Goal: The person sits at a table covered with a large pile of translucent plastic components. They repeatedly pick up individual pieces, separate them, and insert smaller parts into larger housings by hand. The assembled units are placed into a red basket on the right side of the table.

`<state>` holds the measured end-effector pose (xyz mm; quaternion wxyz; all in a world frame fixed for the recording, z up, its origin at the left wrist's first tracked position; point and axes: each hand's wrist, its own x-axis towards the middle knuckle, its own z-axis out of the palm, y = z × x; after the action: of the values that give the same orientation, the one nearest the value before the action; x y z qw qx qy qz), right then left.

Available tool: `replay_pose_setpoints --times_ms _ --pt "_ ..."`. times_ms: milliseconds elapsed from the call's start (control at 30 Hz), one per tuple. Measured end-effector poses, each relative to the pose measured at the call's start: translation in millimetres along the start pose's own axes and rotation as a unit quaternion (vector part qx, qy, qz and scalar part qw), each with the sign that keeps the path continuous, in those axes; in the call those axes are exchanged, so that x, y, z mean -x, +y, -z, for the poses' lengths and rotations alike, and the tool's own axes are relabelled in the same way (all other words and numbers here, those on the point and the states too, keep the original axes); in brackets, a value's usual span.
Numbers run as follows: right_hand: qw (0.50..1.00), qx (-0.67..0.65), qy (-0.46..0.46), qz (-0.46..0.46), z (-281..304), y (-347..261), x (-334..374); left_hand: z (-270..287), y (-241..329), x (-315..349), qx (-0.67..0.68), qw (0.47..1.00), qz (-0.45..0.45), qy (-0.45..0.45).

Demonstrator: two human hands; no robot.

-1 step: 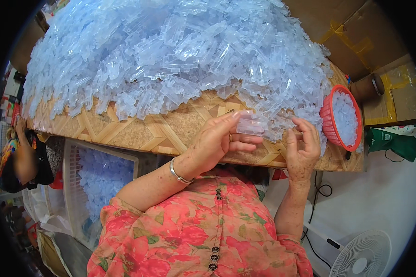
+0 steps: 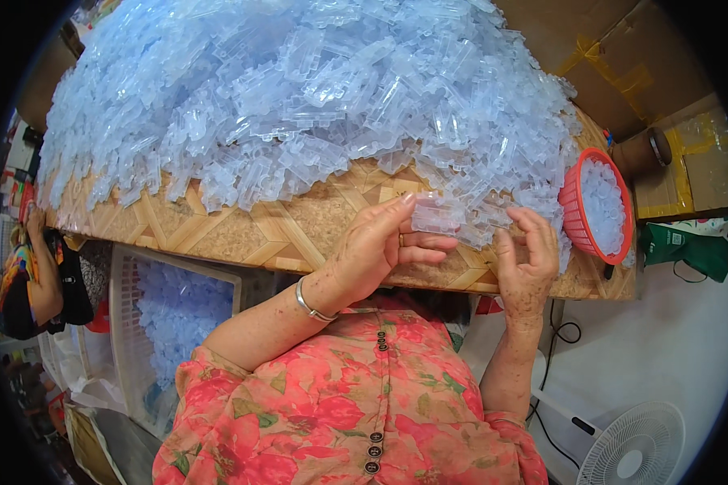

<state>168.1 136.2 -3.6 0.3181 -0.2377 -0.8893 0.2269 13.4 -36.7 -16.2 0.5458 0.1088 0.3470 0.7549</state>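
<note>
Many plastic pieces [image 2: 315,89], patterned tabletop [image 2: 299,220], fan [image 2: 632,453]

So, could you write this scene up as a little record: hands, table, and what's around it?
Left hand: holds clear plastic at the thumb and fingers; number of pieces unclear
Right hand: close by, thumb and fingertips apart, no piece plainly held
Table: wood-patterned top under a large heap of clear plastic pieces
Right end of table: red basket containing pale plastic pieces
Lower left: pale crate with more pale pieces
Lower right: white fan
</note>
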Motion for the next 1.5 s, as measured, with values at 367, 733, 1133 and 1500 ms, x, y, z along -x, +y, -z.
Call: replay_pose_setpoints --times_ms 367,733,1133,1500 --pt "0.998 0.039 -0.039 0.031 -6 6 8 4 3 -1 -0.002 0.998 -0.052 0.02" --pt "0.994 0.068 -0.014 0.086 7 3 -51 -1 6 -7 -0.042 0.997 -0.06 0.012" --pt "0.943 0.293 -0.08 -0.138 -40 59 -235 -2 3 -15 -0.081 0.995 -0.055 -0.025" --pt "0.967 0.131 -0.133 -0.173 -43 93 -263 6 5 -15 -0.088 0.994 -0.047 -0.034"
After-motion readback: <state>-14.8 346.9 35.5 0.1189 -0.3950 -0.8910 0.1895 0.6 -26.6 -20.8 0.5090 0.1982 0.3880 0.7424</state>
